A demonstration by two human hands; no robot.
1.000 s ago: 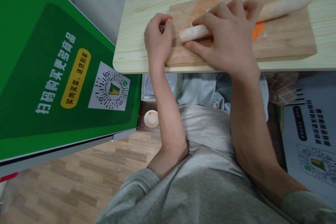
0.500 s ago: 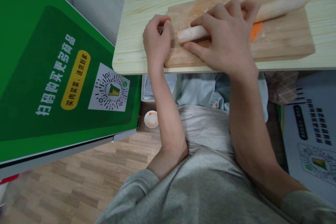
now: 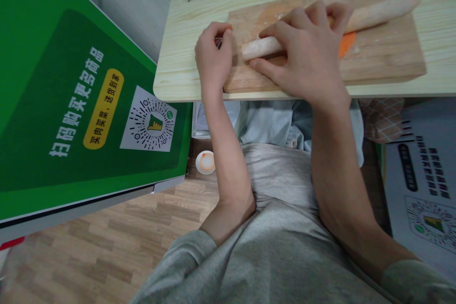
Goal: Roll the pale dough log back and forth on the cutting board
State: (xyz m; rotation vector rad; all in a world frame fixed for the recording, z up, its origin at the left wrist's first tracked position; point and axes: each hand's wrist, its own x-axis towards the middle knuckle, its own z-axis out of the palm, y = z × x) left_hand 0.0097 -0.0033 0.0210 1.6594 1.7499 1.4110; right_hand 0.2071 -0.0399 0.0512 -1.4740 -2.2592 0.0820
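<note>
A pale, flour-dusted rolling pin point(image 3: 383, 12) lies slantwise over the wooden cutting board point(image 3: 388, 59). My right hand point(image 3: 308, 50) is wrapped over the pin from above, with thumb and fingers on either side of it. A flat piece of orange dough point(image 3: 347, 43) shows from under the pin, beside the wrist; the rest of it is hidden by the hand. At the board's left end, my left hand point(image 3: 215, 54) is closed, with thumb and forefinger nearly together. Orange colour shows at its fingertip, and I cannot make out what it holds.
The board rests on a light wood-grain table point(image 3: 178, 64) with a rounded front left corner. A green panel with a printed code point(image 3: 153, 121) stands to the left. Below the table is a small white dish point(image 3: 205, 162). A pixelated patch covers something at the back.
Both hands and the rolling pin keep their places on the board. Only the camera view has shifted very slightly.
</note>
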